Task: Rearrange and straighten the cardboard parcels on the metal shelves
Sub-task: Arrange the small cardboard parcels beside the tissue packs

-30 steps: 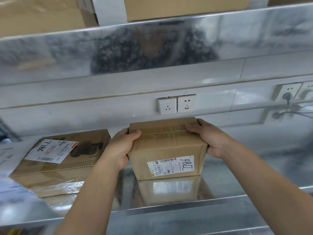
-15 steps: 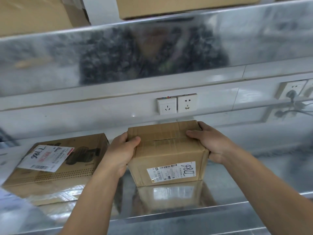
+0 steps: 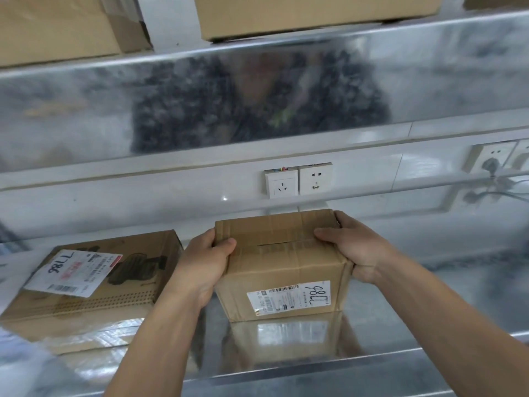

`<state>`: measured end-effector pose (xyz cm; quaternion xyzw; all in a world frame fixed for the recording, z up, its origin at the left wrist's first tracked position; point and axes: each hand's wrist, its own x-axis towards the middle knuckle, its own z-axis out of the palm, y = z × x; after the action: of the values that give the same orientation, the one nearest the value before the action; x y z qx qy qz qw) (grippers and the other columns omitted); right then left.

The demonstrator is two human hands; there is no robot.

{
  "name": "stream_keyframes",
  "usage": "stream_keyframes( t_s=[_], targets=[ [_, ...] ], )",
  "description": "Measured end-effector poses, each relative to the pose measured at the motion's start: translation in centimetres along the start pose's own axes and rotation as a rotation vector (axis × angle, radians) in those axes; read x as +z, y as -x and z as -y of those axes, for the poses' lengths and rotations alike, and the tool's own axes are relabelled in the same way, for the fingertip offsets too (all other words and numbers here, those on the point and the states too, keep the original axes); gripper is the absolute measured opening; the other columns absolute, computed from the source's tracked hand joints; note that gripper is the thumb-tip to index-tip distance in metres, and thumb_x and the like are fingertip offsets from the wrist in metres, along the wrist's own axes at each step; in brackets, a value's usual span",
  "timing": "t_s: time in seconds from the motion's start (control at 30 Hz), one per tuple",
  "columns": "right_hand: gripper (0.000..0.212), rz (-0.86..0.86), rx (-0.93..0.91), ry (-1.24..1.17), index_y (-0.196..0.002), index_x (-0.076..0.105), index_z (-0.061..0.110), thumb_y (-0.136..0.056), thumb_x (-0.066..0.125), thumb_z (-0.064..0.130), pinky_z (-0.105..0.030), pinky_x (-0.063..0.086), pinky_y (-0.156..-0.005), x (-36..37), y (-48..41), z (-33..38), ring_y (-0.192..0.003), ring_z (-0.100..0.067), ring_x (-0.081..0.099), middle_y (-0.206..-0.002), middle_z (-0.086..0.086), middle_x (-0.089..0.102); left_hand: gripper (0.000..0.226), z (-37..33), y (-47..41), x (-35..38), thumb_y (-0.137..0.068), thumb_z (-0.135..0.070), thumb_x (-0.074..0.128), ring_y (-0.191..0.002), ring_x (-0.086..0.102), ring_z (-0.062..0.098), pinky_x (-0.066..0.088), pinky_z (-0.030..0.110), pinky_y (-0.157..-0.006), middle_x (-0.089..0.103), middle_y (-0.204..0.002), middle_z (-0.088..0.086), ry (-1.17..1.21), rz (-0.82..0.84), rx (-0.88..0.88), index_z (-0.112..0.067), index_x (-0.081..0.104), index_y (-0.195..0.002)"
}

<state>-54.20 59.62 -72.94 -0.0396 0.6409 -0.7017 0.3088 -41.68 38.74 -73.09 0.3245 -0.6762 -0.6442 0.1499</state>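
A small taped cardboard parcel with a white label on its front stands on the shiny metal shelf, in the middle. My left hand grips its left side with the thumb over the top edge. My right hand holds its right side, fingers on the top. A flatter printed parcel with a white label on its lid lies skewed to the left, close beside my left hand.
An upper metal shelf overhangs, carrying a wide parcel and another parcel at left. Wall sockets sit right behind the small parcel. More sockets with a plugged cable are at the right.
The view has shifted slightly and the small parcel sits a little lower and closer in frame. Both hands keep the same grip on it.
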Motion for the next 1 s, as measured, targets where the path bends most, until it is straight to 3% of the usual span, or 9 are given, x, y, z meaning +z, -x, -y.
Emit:
stream_keyframes(
  t_s=[0.27, 0.63, 1.0],
  targets=[
    [0.028, 0.032, 0.019, -0.045, -0.127, 0.057, 0.007, -0.100, 0.059, 0.000, -0.041, 0.062, -0.071, -0.01, 0.27, 0.15, -0.084, -0.030, 0.072, -0.119, -0.023, 0.070, 0.020, 0.08, 0.07, -0.08, -0.100, -0.007, 0.059, -0.096, 0.073, 0.023, 0.056, 0.041, -0.093, 0.079, -0.091, -0.001, -0.009, -0.008, 0.005, -0.019, 0.074, -0.095],
    [0.030, 0.018, -0.011, -0.027, -0.128, 0.058, 0.010, -0.098, 0.063, 0.005, -0.043, 0.060, -0.082, -0.31, -0.11, -0.15, -0.094, -0.030, 0.072, -0.114, -0.016, 0.073, 0.013, -0.20, 0.32, -0.10, -0.101, -0.011, 0.059, -0.090, 0.072, 0.020, 0.056, 0.034, -0.080, 0.077, -0.097, 0.003, 0.035, 0.001, -0.014, -0.016, 0.071, -0.103],
    [0.024, 0.036, -0.004, 0.032, -0.121, 0.067, 0.007, -0.099, 0.065, 0.017, -0.042, 0.059, -0.090, -0.62, 0.23, -0.06, -0.099, -0.029, 0.074, -0.107, -0.012, 0.078, 0.017, -0.62, 0.84, -0.38, -0.101, -0.021, 0.061, -0.096, 0.072, 0.021, 0.055, 0.036, -0.079, 0.076, -0.106, 0.001, 0.056, 0.027, -0.064, -0.023, 0.067, -0.117]
  ],
)
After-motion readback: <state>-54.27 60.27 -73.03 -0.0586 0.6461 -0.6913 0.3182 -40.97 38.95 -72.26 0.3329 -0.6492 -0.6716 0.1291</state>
